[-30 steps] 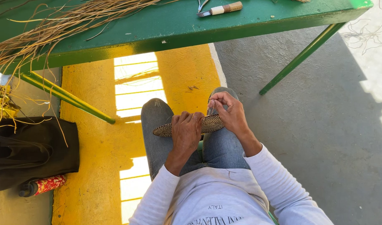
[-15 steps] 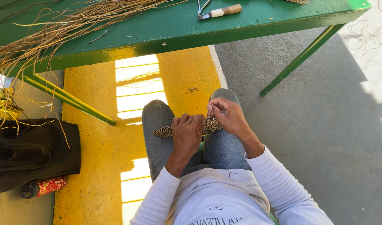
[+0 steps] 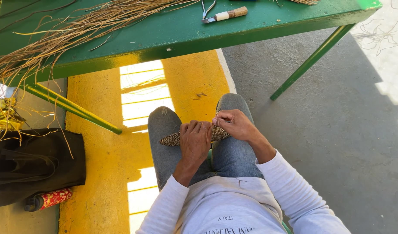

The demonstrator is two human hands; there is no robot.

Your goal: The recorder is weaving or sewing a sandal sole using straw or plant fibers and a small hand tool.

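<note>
Woven piece (image 3: 175, 139): flat, elongated, brown, tight patterned weave; tapered end projects past the left hand toward the left knee; middle section covered by the hands
Location of woven piece: across the lap, above the thighs in blue jeans (image 3: 164, 143), held level between both hands
Left hand (image 3: 195, 143): palm down, fingers curled over the top edge of the woven piece, closed around it; forearm in a white sleeve runs up from the torso
Right hand (image 3: 234, 124): closed on the right end of the woven piece, fingertips pinched together at its upper edge; whether a strand is held in the pinch cannot be told; wrist bent inward, white sleeve pushed back from the wrist
Surface (image 3: 173, 34): green, with green angled legs, ahead of the knees
Items on surface: bundle of long tan fibres (image 3: 77, 26) spread over the left part and hanging past the front edge; knife with a pale wooden handle (image 3: 227, 15) near the far edge; metal tool (image 3: 207, 6) just beside it, cut off by the frame
Black bag (image 3: 32, 164): on the floor to the left of the legs, slumped; contents not visible
Red patterned cylinder (image 3: 53, 198): lies touching the bag's lower edge
Floor: yellow painted strip (image 3: 94, 173) under the legs, grey concrete (image 3: 337, 130) to the right
</note>
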